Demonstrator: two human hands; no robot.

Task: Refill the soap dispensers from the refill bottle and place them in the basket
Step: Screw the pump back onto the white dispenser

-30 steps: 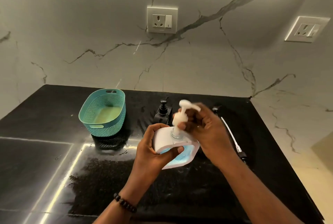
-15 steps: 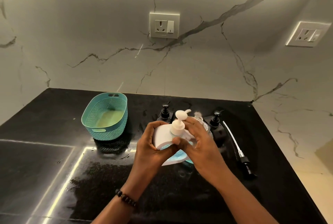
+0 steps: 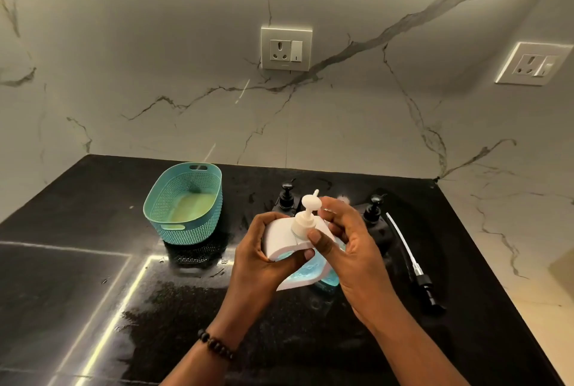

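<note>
Since a second ago the right hand (image 3: 351, 249) has slid down to pinch the collar of the white pump (image 3: 306, 215). Left hand (image 3: 264, 256) grips the white-and-blue soap dispenser (image 3: 292, 249), right of the teal perforated plastic basket (image 3: 184, 204); no label seems readable.

1. Black table (image 3: 77, 286), glossy, light streaks at left.
2. Marble wall (image 3: 155, 59), dark veins.
3. Socket (image 3: 286, 49) mid-wall.
4. Second socket (image 3: 535, 63) on right wall.
5. Beaded bracelet (image 3: 216, 344) on wrist.
</note>
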